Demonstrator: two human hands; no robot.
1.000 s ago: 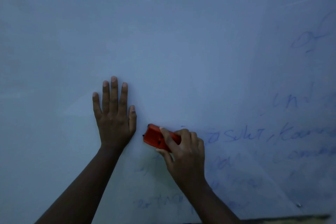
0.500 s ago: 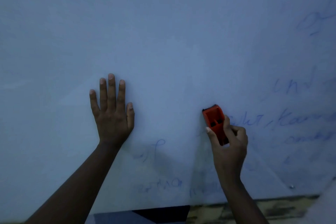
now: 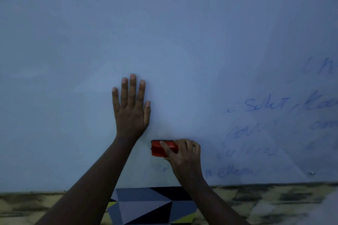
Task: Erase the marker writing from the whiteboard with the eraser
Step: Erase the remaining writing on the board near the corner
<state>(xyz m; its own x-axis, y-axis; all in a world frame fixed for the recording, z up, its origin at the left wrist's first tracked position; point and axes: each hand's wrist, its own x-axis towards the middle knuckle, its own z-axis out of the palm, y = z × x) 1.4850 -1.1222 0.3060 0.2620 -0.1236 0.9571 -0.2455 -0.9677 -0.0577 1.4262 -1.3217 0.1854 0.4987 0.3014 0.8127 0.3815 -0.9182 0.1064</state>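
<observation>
Eraser (image 3: 158, 149): small orange-red block with a dark strip along its top edge, lying lengthwise and flat against the whiteboard, low down near the bottom edge, its right end covered by gripping fingers.
Whiteboard (image 3: 182, 33): broad pale surface, wiped bare over its upper and left parts.
Marker writing (image 3: 267, 105): faint blue scrawl along the right edge and lower right, several smeared lines; a small faded trace (image 3: 160, 168) sits just below the eraser.

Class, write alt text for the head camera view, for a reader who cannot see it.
A right hand grips an orange eraser against a whiteboard, beside faint blue marker writing at the right. The left hand presses flat on the board, fingers straight.
</observation>
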